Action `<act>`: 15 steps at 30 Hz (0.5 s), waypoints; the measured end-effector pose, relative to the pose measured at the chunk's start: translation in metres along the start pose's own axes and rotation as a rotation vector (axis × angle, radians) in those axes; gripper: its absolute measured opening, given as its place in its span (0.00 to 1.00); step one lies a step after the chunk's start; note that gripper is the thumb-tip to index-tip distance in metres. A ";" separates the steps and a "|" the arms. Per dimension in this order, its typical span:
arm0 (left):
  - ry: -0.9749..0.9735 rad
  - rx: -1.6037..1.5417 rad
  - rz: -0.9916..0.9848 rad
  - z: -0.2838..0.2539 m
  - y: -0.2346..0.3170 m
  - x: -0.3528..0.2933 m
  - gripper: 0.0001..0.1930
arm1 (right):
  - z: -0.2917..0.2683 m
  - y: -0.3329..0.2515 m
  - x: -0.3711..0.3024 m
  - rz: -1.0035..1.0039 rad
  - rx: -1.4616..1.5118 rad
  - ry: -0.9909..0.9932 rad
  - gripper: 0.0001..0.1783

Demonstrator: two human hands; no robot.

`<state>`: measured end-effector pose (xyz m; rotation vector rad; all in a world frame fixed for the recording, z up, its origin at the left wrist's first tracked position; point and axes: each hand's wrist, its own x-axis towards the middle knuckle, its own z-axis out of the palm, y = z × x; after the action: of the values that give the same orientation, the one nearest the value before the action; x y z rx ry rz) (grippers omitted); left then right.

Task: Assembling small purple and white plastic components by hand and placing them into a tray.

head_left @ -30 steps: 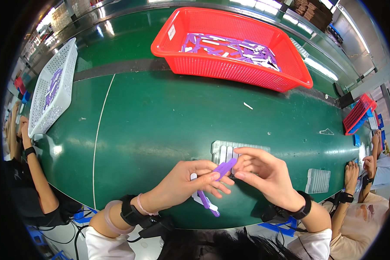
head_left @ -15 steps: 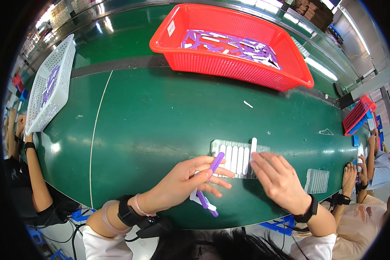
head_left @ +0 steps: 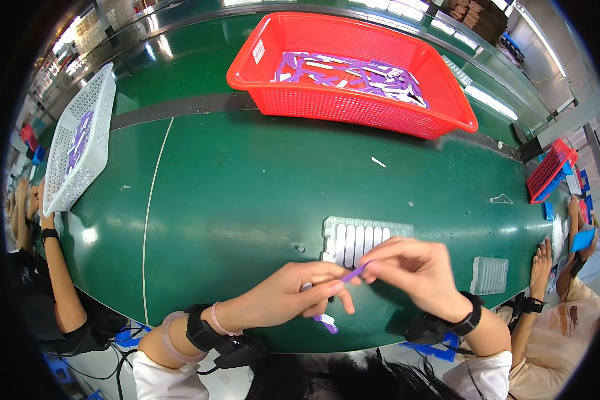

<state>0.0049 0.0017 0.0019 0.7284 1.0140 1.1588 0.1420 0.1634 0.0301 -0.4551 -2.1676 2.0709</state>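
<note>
My left hand point(head_left: 307, 287) holds a flat, round-ended purple strip point(head_left: 353, 274) between thumb and fingers. More purple and white strips point(head_left: 327, 324) stick out below its palm, held by the fingers. My right hand point(head_left: 413, 270) pinches the other end of that same purple strip, so both hands grip it. Just beyond my hands lies a clear plastic tray point(head_left: 328, 233) with long slots. Several white strips point(head_left: 351, 241) lie side by side in it; my right hand covers its lower right part.
A large red basket point(head_left: 353, 110) of purple and white strips stands at the back, a white basket point(head_left: 100, 143) at far left. One loose white strip point(head_left: 378, 162) lies mid-table. Another clear tray point(head_left: 490, 275) is at right, near a co-worker's hand point(head_left: 541, 267).
My right hand has left the white strip at the tray and come back toward my left hand, taking hold of the purple strip's end. The purple strip has tipped toward the right.
</note>
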 end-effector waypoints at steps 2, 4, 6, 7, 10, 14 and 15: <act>0.056 0.024 0.003 -0.002 -0.001 -0.001 0.15 | -0.012 0.000 0.005 -0.245 -0.413 0.188 0.07; 0.126 0.044 0.098 -0.004 -0.003 -0.001 0.18 | -0.025 -0.003 0.006 -0.524 -0.898 0.232 0.11; 0.119 -0.022 0.146 -0.003 -0.005 0.000 0.18 | -0.030 0.001 0.004 -0.564 -1.079 0.215 0.11; 0.108 -0.086 0.193 -0.002 -0.005 0.001 0.19 | -0.031 0.005 0.000 -0.593 -1.223 0.125 0.11; 0.151 -0.272 0.188 0.003 -0.002 0.002 0.22 | -0.028 0.011 -0.008 -0.615 -1.400 0.025 0.12; 0.121 -0.320 0.141 -0.005 -0.006 -0.001 0.24 | -0.018 0.018 -0.027 -0.585 -1.454 -0.023 0.15; 0.101 -0.244 0.157 -0.008 -0.011 0.001 0.25 | -0.016 0.019 -0.031 -0.587 -1.442 -0.041 0.16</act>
<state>0.0017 -0.0004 -0.0117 0.5659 0.8906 1.4394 0.1790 0.1699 0.0159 0.1744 -2.9185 0.0286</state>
